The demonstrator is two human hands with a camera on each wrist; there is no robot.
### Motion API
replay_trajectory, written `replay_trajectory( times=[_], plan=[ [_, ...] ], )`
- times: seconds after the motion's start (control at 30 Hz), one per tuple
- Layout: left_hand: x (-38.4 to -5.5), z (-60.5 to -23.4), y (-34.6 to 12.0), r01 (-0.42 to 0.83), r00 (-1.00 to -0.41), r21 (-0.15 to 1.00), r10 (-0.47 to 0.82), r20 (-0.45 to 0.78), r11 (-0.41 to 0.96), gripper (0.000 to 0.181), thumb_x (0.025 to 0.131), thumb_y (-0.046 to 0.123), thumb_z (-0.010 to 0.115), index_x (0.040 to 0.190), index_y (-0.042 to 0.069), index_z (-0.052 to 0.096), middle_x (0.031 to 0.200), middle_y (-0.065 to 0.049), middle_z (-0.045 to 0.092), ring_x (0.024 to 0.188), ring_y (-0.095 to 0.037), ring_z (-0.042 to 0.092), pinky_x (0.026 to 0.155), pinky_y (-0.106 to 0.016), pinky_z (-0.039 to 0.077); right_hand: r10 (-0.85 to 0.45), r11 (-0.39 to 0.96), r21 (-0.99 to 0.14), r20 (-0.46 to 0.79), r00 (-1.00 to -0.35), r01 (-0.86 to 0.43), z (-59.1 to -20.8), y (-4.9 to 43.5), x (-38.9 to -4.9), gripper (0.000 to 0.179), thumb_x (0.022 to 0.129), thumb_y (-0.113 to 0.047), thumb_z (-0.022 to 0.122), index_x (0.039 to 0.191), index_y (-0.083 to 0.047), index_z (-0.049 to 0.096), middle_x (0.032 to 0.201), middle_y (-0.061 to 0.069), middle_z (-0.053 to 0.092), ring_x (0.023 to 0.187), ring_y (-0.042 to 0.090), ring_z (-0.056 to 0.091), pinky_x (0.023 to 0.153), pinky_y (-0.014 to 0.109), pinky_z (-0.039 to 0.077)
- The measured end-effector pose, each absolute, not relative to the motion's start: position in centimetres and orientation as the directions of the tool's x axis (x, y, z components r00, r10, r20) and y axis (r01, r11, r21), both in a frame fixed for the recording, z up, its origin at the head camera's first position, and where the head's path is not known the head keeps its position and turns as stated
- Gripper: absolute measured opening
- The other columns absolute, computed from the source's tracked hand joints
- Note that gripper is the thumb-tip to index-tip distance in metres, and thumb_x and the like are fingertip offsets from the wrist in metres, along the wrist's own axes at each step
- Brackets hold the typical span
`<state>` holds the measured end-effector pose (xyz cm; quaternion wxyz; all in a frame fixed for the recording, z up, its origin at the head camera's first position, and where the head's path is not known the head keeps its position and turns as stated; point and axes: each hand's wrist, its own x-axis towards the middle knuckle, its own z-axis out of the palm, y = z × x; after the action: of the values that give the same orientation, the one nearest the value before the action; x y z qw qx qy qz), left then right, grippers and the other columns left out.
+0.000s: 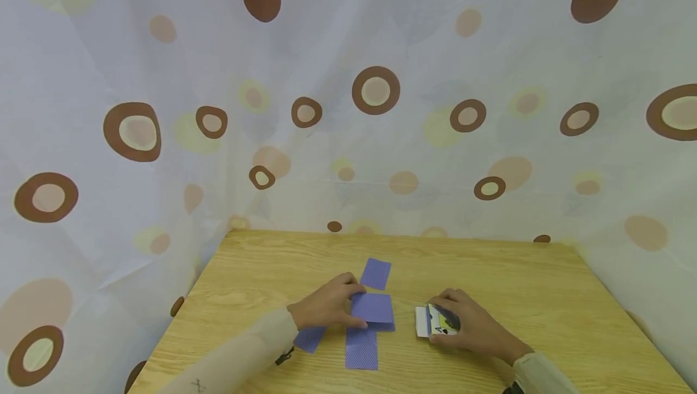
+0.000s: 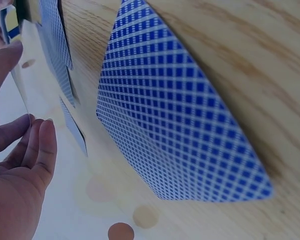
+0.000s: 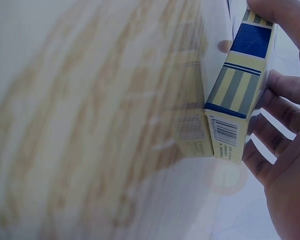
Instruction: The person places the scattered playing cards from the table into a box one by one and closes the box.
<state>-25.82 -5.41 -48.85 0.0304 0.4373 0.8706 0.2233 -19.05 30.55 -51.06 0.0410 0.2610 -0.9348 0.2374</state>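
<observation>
My left hand [image 1: 325, 304] pinches a blue-backed playing card [image 1: 372, 307] between thumb and fingers, above another blue-backed card [image 1: 389, 326] that it mostly covers. In the left wrist view the held card shows only as a thin edge by the fingers [image 2: 46, 145]. My right hand [image 1: 476, 328] grips a playing card box [image 1: 437, 320] by its sides, low at the tabletop. The box's white flap [image 1: 422, 322] stands out toward the left. Yellow and blue stripes and a barcode mark the box [image 3: 237, 85] in the right wrist view.
More blue-backed cards lie face down: one card behind [image 1: 376, 273], one in front [image 1: 362, 348], and one partly under the left forearm [image 1: 310, 339], large in the left wrist view. The wooden table [image 1: 523, 273] meets a spotted curtain [image 1: 425, 158] at back and sides.
</observation>
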Motion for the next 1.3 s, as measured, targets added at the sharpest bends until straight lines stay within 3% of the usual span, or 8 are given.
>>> replay_trajectory(
  times=[0.37,0.9,1.3],
  plan=[
    [-25.7,-48.7,-3.8,0.776,-0.59,0.379,0.792,0.155,0.504,0.072,0.084,0.051,0.083,0.134,0.002,0.065,0.121,-0.001,0.055,0.101,-0.007,0.053,0.086,-0.016,0.048,-0.471,0.748,-0.425,0.2,-0.859,-0.509,-51.1,30.4,-18.9,0.071,0.085,-0.064,0.074,0.136,-0.014,0.065,0.124,-0.008,0.054,0.11,0.013,0.053,0.09,0.045,0.052],
    [-25.3,-48.5,-1.5,0.779,-0.574,0.403,0.804,0.152,0.48,0.076,0.085,0.053,0.08,0.137,0.001,0.062,0.125,-0.003,0.055,0.105,-0.007,0.056,0.087,-0.011,0.048,-0.474,0.745,-0.423,0.209,-0.855,-0.516,-50.9,30.5,-18.7,0.073,0.086,-0.063,0.075,0.137,-0.011,0.065,0.124,-0.007,0.054,0.111,0.015,0.054,0.092,0.046,0.052],
    [-25.3,-49.1,-0.6,0.794,-0.562,0.367,0.816,0.137,0.485,0.076,0.084,0.055,0.081,0.138,0.005,0.063,0.126,-0.002,0.055,0.102,-0.005,0.05,0.087,-0.017,0.048,-0.469,0.756,-0.424,0.182,-0.864,-0.499,-51.0,30.7,-18.7,0.074,0.086,-0.065,0.074,0.137,-0.013,0.064,0.124,-0.009,0.054,0.112,0.014,0.053,0.093,0.046,0.052]
  ],
)
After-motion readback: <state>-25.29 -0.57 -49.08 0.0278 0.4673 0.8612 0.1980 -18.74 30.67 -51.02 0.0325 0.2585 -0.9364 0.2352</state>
